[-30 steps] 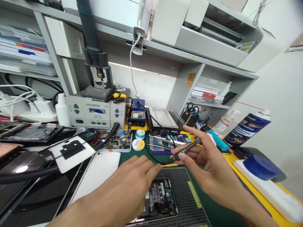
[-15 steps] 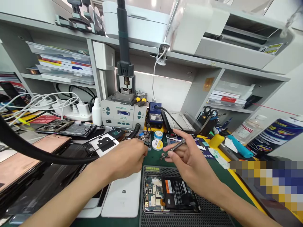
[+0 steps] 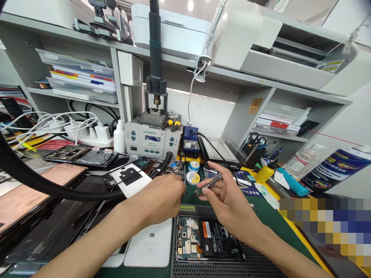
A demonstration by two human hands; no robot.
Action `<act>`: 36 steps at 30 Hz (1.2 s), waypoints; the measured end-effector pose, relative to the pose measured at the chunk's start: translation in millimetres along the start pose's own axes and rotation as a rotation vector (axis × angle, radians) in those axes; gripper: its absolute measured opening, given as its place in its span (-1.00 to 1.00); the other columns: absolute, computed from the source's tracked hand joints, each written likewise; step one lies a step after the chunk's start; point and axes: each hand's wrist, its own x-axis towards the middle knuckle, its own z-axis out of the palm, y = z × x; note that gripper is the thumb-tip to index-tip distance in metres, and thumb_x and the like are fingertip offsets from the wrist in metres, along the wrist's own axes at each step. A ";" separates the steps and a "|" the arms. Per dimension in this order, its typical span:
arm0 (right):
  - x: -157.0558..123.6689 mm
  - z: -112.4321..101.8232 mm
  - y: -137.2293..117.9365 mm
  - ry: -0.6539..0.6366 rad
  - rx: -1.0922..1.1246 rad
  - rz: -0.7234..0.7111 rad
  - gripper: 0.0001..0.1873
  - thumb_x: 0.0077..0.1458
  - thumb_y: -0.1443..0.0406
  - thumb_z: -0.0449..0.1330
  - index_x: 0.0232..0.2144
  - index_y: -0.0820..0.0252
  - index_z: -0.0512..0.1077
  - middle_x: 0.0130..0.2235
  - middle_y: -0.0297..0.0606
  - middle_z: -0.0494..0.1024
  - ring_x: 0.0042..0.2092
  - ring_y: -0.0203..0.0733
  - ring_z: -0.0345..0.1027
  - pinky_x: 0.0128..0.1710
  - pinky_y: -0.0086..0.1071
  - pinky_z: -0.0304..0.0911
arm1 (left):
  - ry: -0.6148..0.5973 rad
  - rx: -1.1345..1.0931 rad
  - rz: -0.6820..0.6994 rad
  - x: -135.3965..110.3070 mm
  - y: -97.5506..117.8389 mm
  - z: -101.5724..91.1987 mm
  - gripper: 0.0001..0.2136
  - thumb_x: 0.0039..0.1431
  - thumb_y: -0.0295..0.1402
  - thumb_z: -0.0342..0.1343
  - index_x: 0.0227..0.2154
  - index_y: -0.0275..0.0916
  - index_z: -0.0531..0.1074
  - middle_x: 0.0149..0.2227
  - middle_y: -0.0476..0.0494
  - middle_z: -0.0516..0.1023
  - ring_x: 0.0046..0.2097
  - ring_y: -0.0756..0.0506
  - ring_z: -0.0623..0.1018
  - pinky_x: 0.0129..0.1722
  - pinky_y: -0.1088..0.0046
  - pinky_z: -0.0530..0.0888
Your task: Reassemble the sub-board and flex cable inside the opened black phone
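Note:
My right hand [image 3: 232,204] holds a slim dark precision screwdriver [image 3: 207,187] between thumb and fingers, its tip pointing left and down. My left hand [image 3: 162,196] is closed just left of that tip; whatever its fingers pinch is hidden from me. Below both hands lies an opened phone [image 3: 189,241], showing its circuit board and a black battery [image 3: 218,237] with an orange label. It rests on a black honeycomb-patterned mat [image 3: 199,270]. Left of the mat is a white phone back [image 3: 149,247] with a MI logo, partly under my left forearm.
A soldering station [image 3: 152,139] with a hot air handle stands at the back. Two small round tins [image 3: 193,177] sit beyond my hands. A thick black hose [image 3: 58,189] arches across the left over several phones. Bottles and a large blue can [image 3: 337,170] stand at right.
My left hand has shifted slightly right and down. The screwdriver's tip has swung a little left and down in my right hand. The view has shifted slightly.

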 end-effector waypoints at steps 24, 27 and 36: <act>-5.1 -20.5 -30.9 0.198 0.171 0.048 -0.41 0.31 0.20 0.22 0.27 0.06 0.10 -0.14 -0.18 0.59 -0.14 -0.09 0.58 -0.04 -0.08 0.61 | 0.071 -0.609 -0.164 6.2 16.5 -1.6 -0.83 0.19 -0.29 0.11 -0.42 -0.19 0.56 -0.42 -0.02 0.51 -0.41 -0.06 0.38 -0.41 0.36 0.22; -7.2 -26.2 -37.8 0.226 0.194 0.068 -0.41 0.29 0.20 0.25 0.25 0.05 0.12 -0.13 -0.19 0.61 -0.15 -0.09 0.60 -0.05 -0.07 0.62 | 0.046 -0.787 -0.195 8.0 17.5 -0.4 -0.82 0.18 -0.26 0.16 -0.45 -0.21 0.55 -0.49 0.02 0.44 -0.44 -0.04 0.32 -0.43 0.39 0.17; -12.1 -43.8 -50.7 0.357 0.235 0.061 -0.40 0.25 0.16 0.31 0.23 0.07 0.18 -0.18 -0.18 0.69 -0.23 -0.09 0.67 -0.17 -0.21 0.67 | -0.126 -1.420 -0.361 8.2 21.1 -3.1 -0.79 0.20 -0.22 0.21 -0.43 -0.25 0.44 -0.46 0.04 0.38 -0.53 0.08 0.09 -0.59 0.50 -0.06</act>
